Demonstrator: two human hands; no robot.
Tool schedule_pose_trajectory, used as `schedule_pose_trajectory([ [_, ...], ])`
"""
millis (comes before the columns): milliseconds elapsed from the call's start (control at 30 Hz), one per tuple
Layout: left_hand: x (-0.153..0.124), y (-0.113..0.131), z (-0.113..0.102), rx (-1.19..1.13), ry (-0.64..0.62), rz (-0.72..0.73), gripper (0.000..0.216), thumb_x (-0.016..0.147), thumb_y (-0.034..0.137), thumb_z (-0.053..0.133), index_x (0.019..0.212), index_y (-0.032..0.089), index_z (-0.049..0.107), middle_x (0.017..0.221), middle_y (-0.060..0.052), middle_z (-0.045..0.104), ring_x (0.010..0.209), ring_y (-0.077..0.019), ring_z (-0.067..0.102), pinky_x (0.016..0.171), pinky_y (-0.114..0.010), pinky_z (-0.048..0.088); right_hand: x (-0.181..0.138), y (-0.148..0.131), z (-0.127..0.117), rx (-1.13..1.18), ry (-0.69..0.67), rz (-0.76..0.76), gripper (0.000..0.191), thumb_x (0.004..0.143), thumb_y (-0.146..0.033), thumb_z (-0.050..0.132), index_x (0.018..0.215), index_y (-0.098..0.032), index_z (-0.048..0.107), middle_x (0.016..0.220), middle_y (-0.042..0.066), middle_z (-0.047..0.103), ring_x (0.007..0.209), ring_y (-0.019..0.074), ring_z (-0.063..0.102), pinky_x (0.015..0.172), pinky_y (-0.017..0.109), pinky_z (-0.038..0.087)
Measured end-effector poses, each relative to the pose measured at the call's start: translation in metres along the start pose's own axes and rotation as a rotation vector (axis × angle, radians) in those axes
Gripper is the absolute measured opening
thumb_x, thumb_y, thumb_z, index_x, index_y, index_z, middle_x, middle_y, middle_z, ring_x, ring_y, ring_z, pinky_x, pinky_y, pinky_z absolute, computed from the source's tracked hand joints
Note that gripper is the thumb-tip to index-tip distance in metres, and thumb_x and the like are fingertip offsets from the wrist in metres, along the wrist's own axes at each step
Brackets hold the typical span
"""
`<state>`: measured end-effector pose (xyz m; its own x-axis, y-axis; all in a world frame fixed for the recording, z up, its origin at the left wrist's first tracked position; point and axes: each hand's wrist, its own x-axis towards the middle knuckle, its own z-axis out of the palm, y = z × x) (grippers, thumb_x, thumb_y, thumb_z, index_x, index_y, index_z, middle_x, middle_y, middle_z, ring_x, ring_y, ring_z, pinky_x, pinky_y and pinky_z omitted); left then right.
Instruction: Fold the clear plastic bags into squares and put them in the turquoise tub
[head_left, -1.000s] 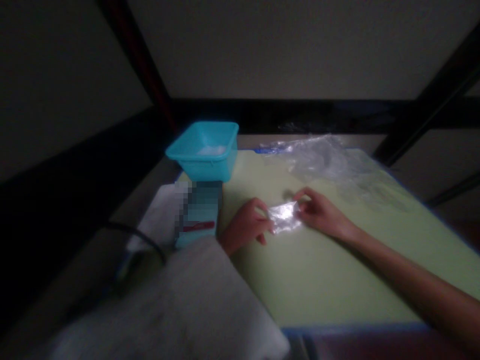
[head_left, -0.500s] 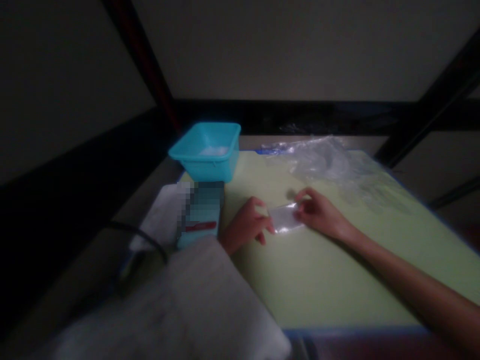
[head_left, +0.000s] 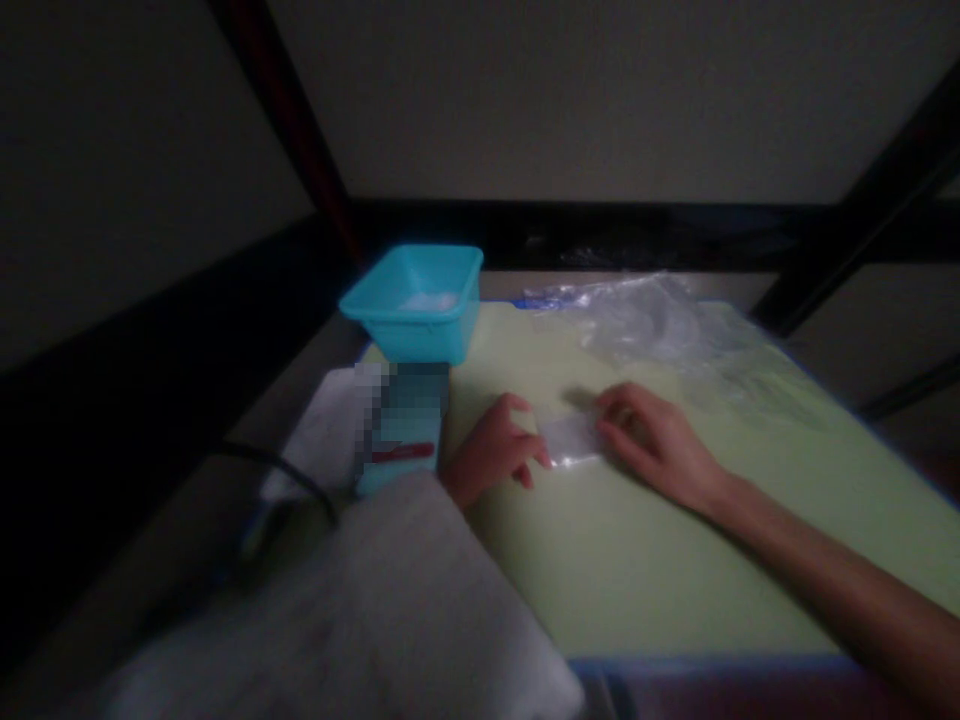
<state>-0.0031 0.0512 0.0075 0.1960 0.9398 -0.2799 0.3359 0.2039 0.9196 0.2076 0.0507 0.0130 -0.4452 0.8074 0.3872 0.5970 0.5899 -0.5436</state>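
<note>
A small clear plastic bag (head_left: pixel 571 440) lies flat on the pale green mat (head_left: pixel 660 540). My left hand (head_left: pixel 491 450) has its fingers curled, pinching the bag's left edge. My right hand (head_left: pixel 660 440) lies on the bag's right side with fingers stretched flat, pressing it down onto the mat. The picture is dim and the bag's contents cannot be made out.
A turquoise tub (head_left: pixel 414 300) with something white inside sits on a scale-like stand (head_left: pixel 401 430) left of my hands. Crumpled clear plastic sheeting (head_left: pixel 660 325) lies at the mat's far side. A white cloth (head_left: pixel 375 610) and a dark cable (head_left: pixel 285 475) are at the near left.
The bag was held slightly raised between both hands and caught the light; now it lies flat and my right hand has spread out over it.
</note>
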Motion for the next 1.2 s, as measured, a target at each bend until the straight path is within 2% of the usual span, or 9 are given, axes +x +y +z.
schedule_pose_trajectory([
  [100, 0.0, 0.0, 0.0, -0.001, -0.014, 0.001, 0.036, 0.074, 0.005, 0.053, 0.102, 0.018, 0.035, 0.062, 0.006, 0.065, 0.03, -0.0056, 0.05, 0.034, -0.013, 0.032, -0.011, -0.009, 0.009, -0.205, -0.188, -0.227, 0.042, 0.093, -0.035, 0.045, 0.127, -0.01, 0.048, 0.127, 0.018, 0.056, 0.116, 0.0269, 0.054, 0.097, 0.046, 0.046],
  [200, -0.001, 0.003, -0.001, 0.006, -0.01, -0.017, 0.036, 0.075, 0.005, 0.052, 0.104, 0.017, 0.036, 0.062, 0.006, 0.065, 0.031, -0.0055, 0.05, 0.034, -0.013, 0.032, -0.018, -0.011, 0.02, -0.357, -0.299, -0.31, 0.064, 0.093, -0.047, 0.041, 0.14, -0.005, 0.035, 0.146, 0.021, 0.036, 0.135, 0.0295, 0.033, 0.11, 0.049, 0.031],
  [333, -0.002, 0.005, -0.001, 0.01, -0.011, -0.04, 0.04, 0.073, 0.004, 0.052, 0.107, 0.016, 0.036, 0.062, 0.006, 0.065, 0.032, -0.0057, 0.051, 0.035, -0.013, 0.034, -0.02, -0.01, 0.026, -0.42, -0.369, -0.306, 0.074, 0.093, -0.056, 0.033, 0.144, -0.002, 0.028, 0.149, 0.021, 0.027, 0.139, 0.0281, 0.024, 0.113, 0.049, 0.025],
  [767, 0.0, -0.002, -0.002, 0.046, -0.036, 0.038, 0.036, 0.076, 0.008, 0.05, 0.109, 0.016, 0.036, 0.062, 0.006, 0.063, 0.034, -0.0069, 0.051, 0.037, -0.015, 0.036, -0.015, -0.005, 0.028, -0.35, -0.364, -0.266, 0.075, 0.093, -0.058, 0.032, 0.146, -0.006, 0.026, 0.15, 0.02, 0.026, 0.14, 0.0271, 0.021, 0.114, 0.05, 0.019],
  [833, -0.001, -0.007, -0.001, 0.122, -0.012, 0.127, 0.034, 0.077, 0.011, 0.049, 0.109, 0.016, 0.038, 0.059, 0.007, 0.061, 0.036, -0.0084, 0.051, 0.039, -0.018, 0.038, -0.014, -0.005, 0.028, -0.358, -0.358, -0.266, 0.074, 0.093, -0.057, 0.03, 0.145, -0.005, 0.028, 0.149, 0.02, 0.027, 0.14, 0.0273, 0.023, 0.114, 0.05, 0.02],
  [900, -0.006, -0.01, 0.001, 0.288, 0.09, 0.269, 0.032, 0.077, 0.014, 0.05, 0.108, 0.015, 0.044, 0.062, 0.004, 0.06, 0.047, -0.012, 0.057, 0.047, -0.022, 0.045, -0.013, -0.006, 0.026, -0.374, -0.345, -0.267, 0.075, 0.093, -0.057, 0.028, 0.144, -0.002, 0.029, 0.149, 0.021, 0.028, 0.139, 0.0273, 0.024, 0.114, 0.05, 0.021],
  [1000, -0.018, -0.013, 0.005, 0.617, 0.248, 0.54, 0.033, 0.075, 0.016, 0.053, 0.108, 0.014, 0.053, 0.092, -0.009, 0.066, 0.087, -0.0216, 0.064, 0.075, -0.035, 0.053, -0.013, -0.006, 0.024, -0.395, -0.32, -0.263, 0.078, 0.092, -0.059, 0.03, 0.143, 0.0, 0.028, 0.149, 0.022, 0.027, 0.14, 0.0273, 0.022, 0.114, 0.048, 0.021],
  [1100, -0.028, -0.014, 0.009, 0.852, 0.132, 0.79, 0.047, 0.082, 0.023, 0.049, 0.126, 0.008, 0.046, 0.132, -0.018, 0.051, 0.126, -0.0268, 0.046, 0.104, -0.041, 0.04, -0.014, -0.006, 0.023, -0.399, -0.31, -0.25, 0.081, 0.09, -0.061, 0.035, 0.144, -0.002, 0.027, 0.149, 0.023, 0.027, 0.14, 0.0274, 0.021, 0.114, 0.048, 0.021],
  [1200, -0.031, -0.017, 0.011, 1.025, -0.004, 0.861, 0.053, 0.091, 0.03, 0.038, 0.137, 0.004, 0.034, 0.147, -0.019, 0.035, 0.139, -0.0253, 0.027, 0.114, -0.042, 0.026, -0.015, -0.005, 0.023, -0.391, -0.311, -0.244, 0.082, 0.089, -0.063, 0.037, 0.144, -0.003, 0.028, 0.149, 0.023, 0.028, 0.14, 0.0271, 0.021, 0.114, 0.048, 0.021],
])
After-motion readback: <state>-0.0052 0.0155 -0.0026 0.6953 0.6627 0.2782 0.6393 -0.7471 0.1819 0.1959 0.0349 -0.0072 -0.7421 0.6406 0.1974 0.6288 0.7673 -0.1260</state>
